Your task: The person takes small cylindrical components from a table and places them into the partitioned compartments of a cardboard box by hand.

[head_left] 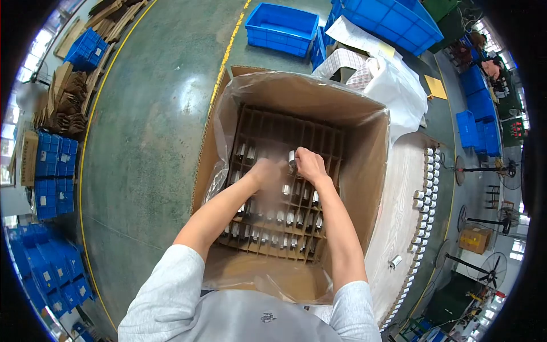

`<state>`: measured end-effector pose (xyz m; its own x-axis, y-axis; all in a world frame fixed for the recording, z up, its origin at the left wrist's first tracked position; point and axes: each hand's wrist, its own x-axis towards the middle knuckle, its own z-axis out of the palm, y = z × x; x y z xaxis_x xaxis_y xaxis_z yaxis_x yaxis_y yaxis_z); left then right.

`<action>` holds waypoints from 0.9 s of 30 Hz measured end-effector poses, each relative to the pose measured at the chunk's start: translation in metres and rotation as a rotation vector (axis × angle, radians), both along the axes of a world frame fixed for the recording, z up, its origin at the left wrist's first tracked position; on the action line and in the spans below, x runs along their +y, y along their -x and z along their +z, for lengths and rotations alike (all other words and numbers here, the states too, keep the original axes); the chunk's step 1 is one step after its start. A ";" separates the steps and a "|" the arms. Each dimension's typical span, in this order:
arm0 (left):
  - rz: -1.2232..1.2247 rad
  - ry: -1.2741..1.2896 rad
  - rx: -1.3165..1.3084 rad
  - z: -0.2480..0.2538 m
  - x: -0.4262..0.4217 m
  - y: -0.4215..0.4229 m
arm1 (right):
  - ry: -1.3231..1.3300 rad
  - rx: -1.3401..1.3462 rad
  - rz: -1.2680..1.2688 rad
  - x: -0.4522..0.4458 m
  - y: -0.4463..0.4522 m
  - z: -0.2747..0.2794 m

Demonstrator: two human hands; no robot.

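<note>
Both my hands reach into a deep cardboard box (356, 128) lined with clear plastic. Inside it a grid of cardboard dividers (268, 122) holds several small silver cylinders (290, 218), mostly in the rows nearer to me. Between the fingers of my right hand (310, 165) is one silver cylinder (292, 157), upright above the dividers. My left hand (263, 174) is over the left-middle cells, close to cylinders standing there. A blurred patch covers its fingers, so their grip is hidden.
Right of the box, a pale board (399, 194) carries rows of similar cylinders along its far edge, and one lone cylinder (395, 261) lies on it. White sheeting (399, 91) and blue crates (282, 28) stand beyond the box. Stacked blue crates (55, 162) line the left.
</note>
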<state>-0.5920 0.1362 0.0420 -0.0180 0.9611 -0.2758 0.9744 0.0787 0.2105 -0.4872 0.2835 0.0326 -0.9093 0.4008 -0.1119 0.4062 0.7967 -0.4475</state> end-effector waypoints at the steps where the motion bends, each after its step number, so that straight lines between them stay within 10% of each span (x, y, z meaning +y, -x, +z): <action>1: 0.012 -0.018 -0.012 -0.004 -0.002 0.001 | -0.017 -0.004 -0.002 -0.002 0.000 -0.006; 13: 0.083 0.122 0.002 0.007 0.000 -0.010 | -0.242 -0.317 0.032 -0.032 0.007 -0.033; 17: 0.191 -0.044 -0.080 0.010 0.014 -0.012 | -0.135 -0.284 -0.032 -0.028 -0.011 0.047; 22: 0.321 -0.782 -0.421 0.112 0.102 -0.080 | -0.344 0.592 -0.238 0.032 -0.158 0.169; 27: 0.094 -0.515 -0.674 0.152 0.176 -0.230 | -0.366 0.002 -0.947 0.077 -0.423 0.089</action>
